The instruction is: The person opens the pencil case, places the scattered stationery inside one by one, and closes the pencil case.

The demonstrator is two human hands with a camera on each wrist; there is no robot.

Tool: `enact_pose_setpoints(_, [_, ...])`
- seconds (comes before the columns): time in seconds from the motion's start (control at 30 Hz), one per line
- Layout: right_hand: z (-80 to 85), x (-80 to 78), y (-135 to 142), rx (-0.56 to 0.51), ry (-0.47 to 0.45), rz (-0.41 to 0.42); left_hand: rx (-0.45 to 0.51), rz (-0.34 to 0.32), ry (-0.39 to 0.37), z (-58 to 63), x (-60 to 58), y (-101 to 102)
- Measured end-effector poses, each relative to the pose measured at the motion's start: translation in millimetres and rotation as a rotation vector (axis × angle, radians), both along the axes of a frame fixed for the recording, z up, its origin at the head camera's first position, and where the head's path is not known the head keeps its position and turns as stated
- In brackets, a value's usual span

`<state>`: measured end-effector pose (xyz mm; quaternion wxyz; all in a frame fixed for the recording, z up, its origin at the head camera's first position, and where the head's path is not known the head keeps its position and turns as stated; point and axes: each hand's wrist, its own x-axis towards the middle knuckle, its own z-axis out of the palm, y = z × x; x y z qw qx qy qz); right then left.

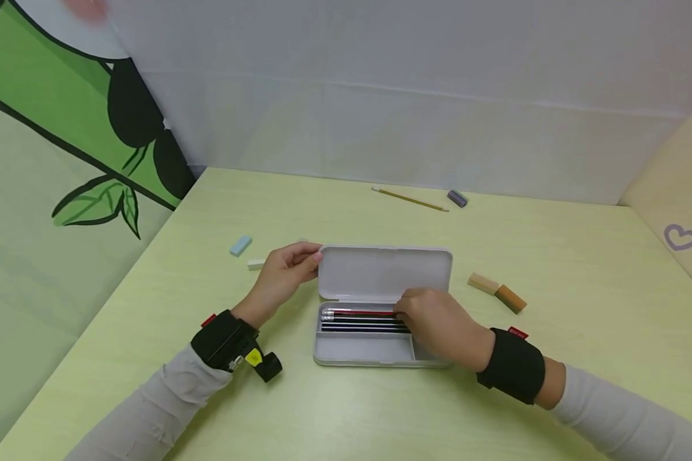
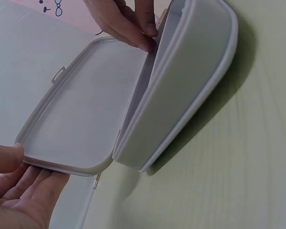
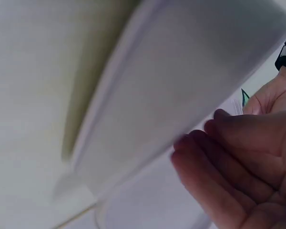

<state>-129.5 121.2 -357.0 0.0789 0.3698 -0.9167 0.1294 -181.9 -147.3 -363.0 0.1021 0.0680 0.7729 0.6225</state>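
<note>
A white pencil case stands with its lid raised on the table. My left hand pinches the lid's left edge; in the left wrist view the thumb lies on one side of the lid and the fingers behind it. Several dark pencils lie side by side in the case's long compartment, white ends to the left. Reaching into the case, my right hand pinches a red pencil near its right end. The right hand covers the pencils' right ends and part of the front right compartment.
Behind the case lie a yellow pencil and a dark grey block. A light blue block and a white block are near my left hand. Two wood-coloured blocks, one tan and one brown, lie to the right.
</note>
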Motion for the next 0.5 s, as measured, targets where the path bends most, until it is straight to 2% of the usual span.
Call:
enact_pose_setpoints(0.1, [13.7,-5.4,2,-0.058,0.117,0.006,-0.002,-0.003,0.006,3.0,-0.4,-2])
enact_pose_setpoints(0.17, [25.2,-14.0,6,-0.094,0.192,-0.003,-0.005,-0.003,0.006,4.1,-0.2,-3])
enact_pose_setpoints(0.23, [37.2,-25.7,10,-0.116,0.226,-0.035,-0.009,-0.004,0.006,4.5,1.1,-4])
enact_pose_setpoints(0.37, [52.0,-51.2,22,-0.135,0.196,-0.150,-0.011,-0.013,0.000,3.8,4.7,-5])
enact_pose_setpoints(0.5, [55.5,-76.8,33,-0.129,0.126,-0.231,-0.016,-0.017,-0.005,3.8,8.1,-7])
